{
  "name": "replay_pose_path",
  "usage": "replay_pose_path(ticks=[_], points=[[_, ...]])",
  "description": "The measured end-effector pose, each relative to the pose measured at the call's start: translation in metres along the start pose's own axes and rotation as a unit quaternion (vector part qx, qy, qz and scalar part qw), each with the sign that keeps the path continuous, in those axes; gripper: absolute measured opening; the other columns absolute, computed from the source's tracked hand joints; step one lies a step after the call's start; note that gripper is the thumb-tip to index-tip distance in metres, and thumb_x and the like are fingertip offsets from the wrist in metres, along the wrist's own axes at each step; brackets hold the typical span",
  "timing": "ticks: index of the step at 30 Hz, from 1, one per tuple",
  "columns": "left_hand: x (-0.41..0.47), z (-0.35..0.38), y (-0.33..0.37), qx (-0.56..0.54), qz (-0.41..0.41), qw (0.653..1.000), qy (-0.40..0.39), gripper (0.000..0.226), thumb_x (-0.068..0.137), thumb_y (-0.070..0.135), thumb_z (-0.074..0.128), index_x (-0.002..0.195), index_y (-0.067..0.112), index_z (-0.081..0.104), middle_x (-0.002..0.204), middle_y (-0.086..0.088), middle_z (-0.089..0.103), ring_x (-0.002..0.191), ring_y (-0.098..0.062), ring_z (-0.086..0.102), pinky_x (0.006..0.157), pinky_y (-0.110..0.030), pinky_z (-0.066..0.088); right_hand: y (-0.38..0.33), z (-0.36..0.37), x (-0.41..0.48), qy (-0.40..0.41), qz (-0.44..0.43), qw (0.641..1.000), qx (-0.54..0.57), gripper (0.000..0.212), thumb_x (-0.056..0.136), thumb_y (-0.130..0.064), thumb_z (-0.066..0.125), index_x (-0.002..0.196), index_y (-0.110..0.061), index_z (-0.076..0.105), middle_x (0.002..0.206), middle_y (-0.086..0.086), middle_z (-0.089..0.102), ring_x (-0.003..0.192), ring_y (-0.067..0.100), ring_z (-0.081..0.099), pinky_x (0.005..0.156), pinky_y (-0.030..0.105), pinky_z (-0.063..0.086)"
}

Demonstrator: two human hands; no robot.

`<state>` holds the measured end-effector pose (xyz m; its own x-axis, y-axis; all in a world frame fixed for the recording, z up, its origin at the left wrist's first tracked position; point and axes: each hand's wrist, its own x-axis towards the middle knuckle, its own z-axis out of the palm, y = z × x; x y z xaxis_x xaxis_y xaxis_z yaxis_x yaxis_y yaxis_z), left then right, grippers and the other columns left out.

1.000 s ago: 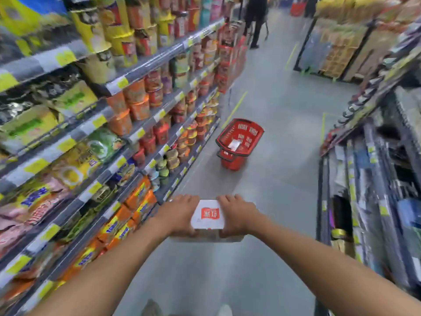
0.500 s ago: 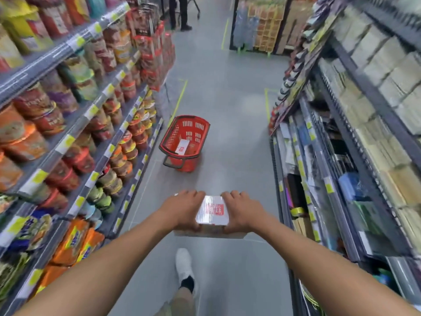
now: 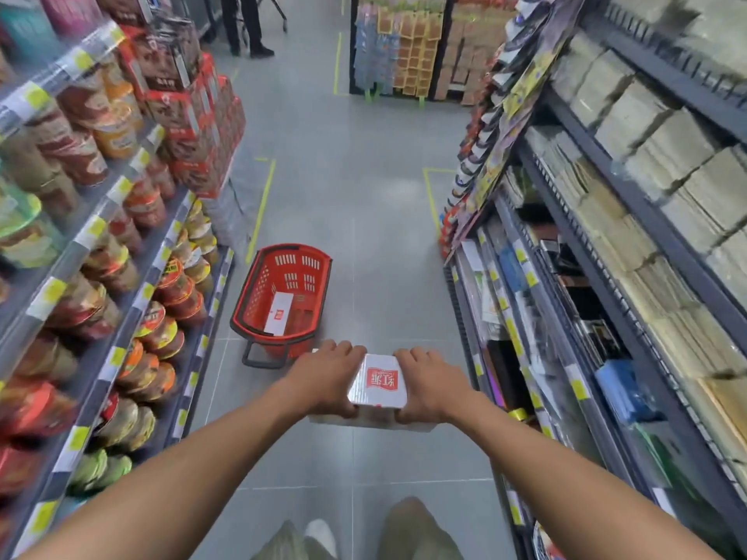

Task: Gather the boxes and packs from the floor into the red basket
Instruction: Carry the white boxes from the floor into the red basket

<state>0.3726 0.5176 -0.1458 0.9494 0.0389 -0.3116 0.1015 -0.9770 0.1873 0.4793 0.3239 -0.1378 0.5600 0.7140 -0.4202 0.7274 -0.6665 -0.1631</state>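
I hold a stack of white packs [image 3: 378, 383] with a red label on top, out in front of me at waist height. My left hand [image 3: 323, 381] grips the stack's left side and my right hand [image 3: 428, 383] grips its right side. The red basket [image 3: 258, 293] stands on the grey floor just ahead and slightly left of the stack, beside the left shelf. One white pack with a red mark [image 3: 279, 313] lies inside it.
Shelves of instant noodle bowls [image 3: 169, 301] line the left of the aisle, shelves of packaged goods [image 3: 606, 276] the right. Stacked red cartons [image 3: 194, 127] stand past the basket. A person [image 3: 246, 26] stands far down the aisle. My feet [image 3: 319, 535] show below.
I have walked down the aisle toward the basket, which now lies much closer, just beyond my hands. Both hands have kept their grip on the stack.
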Motion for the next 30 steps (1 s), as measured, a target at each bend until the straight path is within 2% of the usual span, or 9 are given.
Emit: replay_pose_path(ticks=[6,14,22,27,30], points=[[0.093,-0.03,-0.03,0.003,0.014,1.0,0.005,0.095,0.065,0.063,0.079,0.14,0.027,0.034,0.13,0.001,0.053,0.117,-0.023,0.05,0.088,-0.044,0.054,0.044,-0.035,0.078,0.009,0.01,1.0,0.001,0.087,0.068,-0.072,0.073,0.134,-0.029,0.035,0.128,-0.001,0.049,0.119,0.026,0.048,0.088,0.047,0.053],[0.228,-0.065,-0.055,-0.008,-0.006,1.0,0.008,0.09,0.068,0.065,0.076,0.138,0.025,0.035,0.129,-0.001,0.053,0.116,-0.025,0.051,0.088,-0.044,0.055,0.124,-0.091,0.196,-0.002,-0.018,1.0,-0.002,0.088,0.071,-0.069,0.077,0.137,-0.027,0.035,0.13,0.0,0.05,0.119,0.025,0.049,0.09,0.049,0.055],[0.311,-0.09,-0.095,-0.056,-0.088,0.994,0.01,0.092,0.07,0.065,0.074,0.143,0.027,0.032,0.136,0.001,0.049,0.121,-0.022,0.047,0.09,-0.039,0.049,0.163,-0.148,0.316,-0.049,-0.1,0.993,-0.041,0.098,0.069,-0.059,0.082,0.145,-0.025,0.03,0.134,0.004,0.048,0.12,0.028,0.048,0.093,0.048,0.054],[0.342,-0.108,-0.135,-0.077,-0.139,0.987,0.036,0.086,0.07,0.068,0.074,0.136,0.03,0.034,0.129,0.002,0.051,0.118,-0.021,0.048,0.079,-0.036,0.042,0.16,-0.175,0.392,-0.043,-0.142,0.987,-0.059,0.1,0.069,-0.064,0.08,0.147,-0.026,0.029,0.136,0.003,0.049,0.122,0.026,0.047,0.093,0.047,0.055],[0.354,-0.114,-0.165,-0.105,-0.18,0.977,0.047,0.086,0.068,0.07,0.071,0.135,0.03,0.035,0.129,0.001,0.05,0.119,-0.023,0.046,0.082,-0.041,0.05,0.147,-0.189,0.439,-0.041,-0.18,0.98,-0.079,0.097,0.07,-0.07,0.074,0.145,-0.027,0.031,0.136,0.002,0.049,0.123,0.028,0.046,0.087,0.045,0.052]])
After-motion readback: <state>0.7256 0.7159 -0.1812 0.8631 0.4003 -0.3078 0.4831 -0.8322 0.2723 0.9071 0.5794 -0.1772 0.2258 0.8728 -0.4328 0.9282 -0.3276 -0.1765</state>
